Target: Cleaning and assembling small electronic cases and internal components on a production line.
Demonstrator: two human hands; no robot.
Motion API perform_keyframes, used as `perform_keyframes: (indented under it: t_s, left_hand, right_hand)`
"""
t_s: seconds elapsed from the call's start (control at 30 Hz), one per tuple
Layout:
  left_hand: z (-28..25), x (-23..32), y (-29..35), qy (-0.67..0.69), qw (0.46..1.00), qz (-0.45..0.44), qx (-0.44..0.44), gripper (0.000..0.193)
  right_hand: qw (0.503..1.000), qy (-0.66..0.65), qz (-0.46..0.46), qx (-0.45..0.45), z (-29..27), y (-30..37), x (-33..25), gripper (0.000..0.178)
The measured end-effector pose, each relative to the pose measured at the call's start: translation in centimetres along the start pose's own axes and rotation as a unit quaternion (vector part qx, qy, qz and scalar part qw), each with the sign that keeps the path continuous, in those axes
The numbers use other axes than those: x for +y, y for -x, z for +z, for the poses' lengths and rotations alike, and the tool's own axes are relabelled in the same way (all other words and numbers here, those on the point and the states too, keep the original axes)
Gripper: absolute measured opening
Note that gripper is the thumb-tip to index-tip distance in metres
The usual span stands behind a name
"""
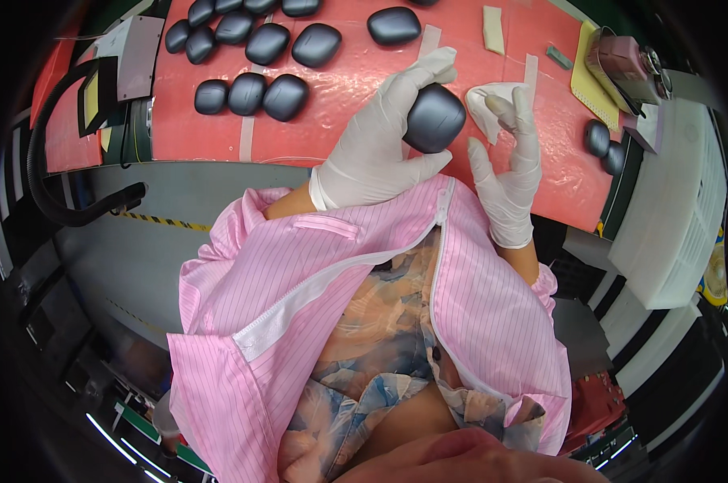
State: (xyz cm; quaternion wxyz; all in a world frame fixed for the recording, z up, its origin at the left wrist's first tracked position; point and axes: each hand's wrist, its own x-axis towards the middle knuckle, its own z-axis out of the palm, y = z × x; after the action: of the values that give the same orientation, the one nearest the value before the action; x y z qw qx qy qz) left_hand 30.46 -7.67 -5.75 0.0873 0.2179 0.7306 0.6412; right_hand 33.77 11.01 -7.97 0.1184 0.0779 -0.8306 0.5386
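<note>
My gloved left hand (pixel 376 145) is closed around the edge of a dark grey, rounded-square plastic case (pixel 435 118), with fingers along its far left side and the thumb at its near edge. The case is held over the front part of the red-covered table (pixel 332 137), a thin line visible on its glossy shell. To the right of it, my gloved right hand (pixel 509 185) is raised with thumb and fingers apart and nothing in them. Just behind those fingers lies a crumpled white cloth (pixel 483 109).
Several similar dark cases (pixel 268 44) sit at the far left, with a row of three (pixel 246 95) nearer. Two more (pixel 597 138) lie at the right edge. A yellow notepad (pixel 587 84), a pink bottle (pixel 622 64) and a black flexible hose (pixel 46 189) flank the table.
</note>
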Motion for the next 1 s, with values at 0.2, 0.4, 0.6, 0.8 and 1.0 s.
perform_keyframes:
  t_s: [0.2, 0.4, 0.6, 0.8, 1.0]
  left_hand:
    - [0.6, 0.5, -0.8, 0.019, 0.994, -0.064, -0.081, 0.087]
    - [-2.5, -1.0, -6.5, -0.325, 0.944, 0.006, -0.057, 0.065]
    - [-4.4, -4.4, -15.0, -0.633, 0.773, 0.011, 0.026, 0.059]
    - [-3.1, -2.2, -14.6, -0.256, 0.965, -0.050, -0.029, 0.051]
    - [1.6, 1.1, -7.9, 0.243, 0.970, -0.030, -0.001, 0.059]
  right_hand:
    - [0.940, 0.170, -0.285, -0.076, -1.1, -1.4, 0.0, 0.052]
    - [0.935, 0.320, -0.086, 0.123, -6.8, -2.9, 3.9, 0.035]
    - [0.878, 0.462, -0.080, 0.097, -8.8, -4.7, 5.9, 0.035]
    - [0.874, 0.463, -0.057, 0.136, -8.7, -4.5, 5.4, 0.038]
    - [0.942, -0.310, 0.125, 0.038, -2.9, -6.2, -1.1, 0.037]
